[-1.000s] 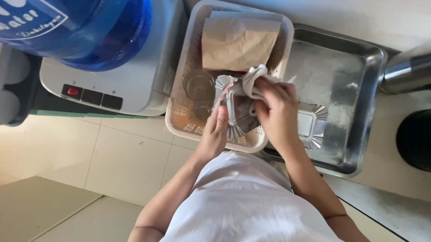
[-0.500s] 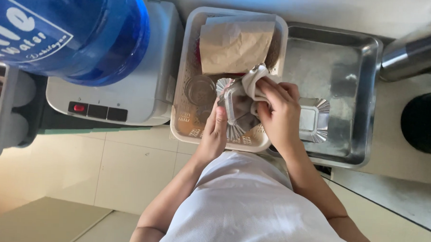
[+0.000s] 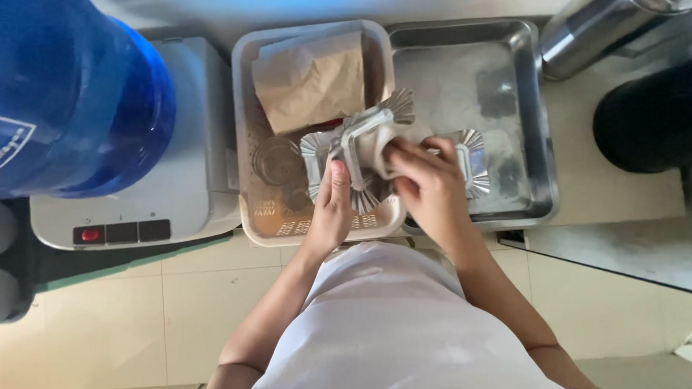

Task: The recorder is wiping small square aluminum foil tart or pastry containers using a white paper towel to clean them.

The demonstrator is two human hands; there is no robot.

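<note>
My left hand (image 3: 332, 209) holds a fluted, shiny foil baking mould (image 3: 357, 153) by its lower rim, tilted above a beige plastic tray (image 3: 245, 122). My right hand (image 3: 427, 180) presses a white cloth (image 3: 378, 146) into the mould's inside. A second foil mould (image 3: 474, 162) lies just right of my right hand, inside a steel tray (image 3: 543, 148). Part of the held mould is hidden by my fingers.
A brown paper bag (image 3: 311, 82) and a clear glass (image 3: 277, 160) lie in the beige tray. At left, a blue water bottle (image 3: 65, 100) stands on a white dispenser (image 3: 185, 181). A steel cylinder (image 3: 589, 34) and a black round object (image 3: 659, 113) are at the right.
The camera view has shifted a little. My right hand and the cloth have turned slightly inside the mould; my left hand keeps its grip.
</note>
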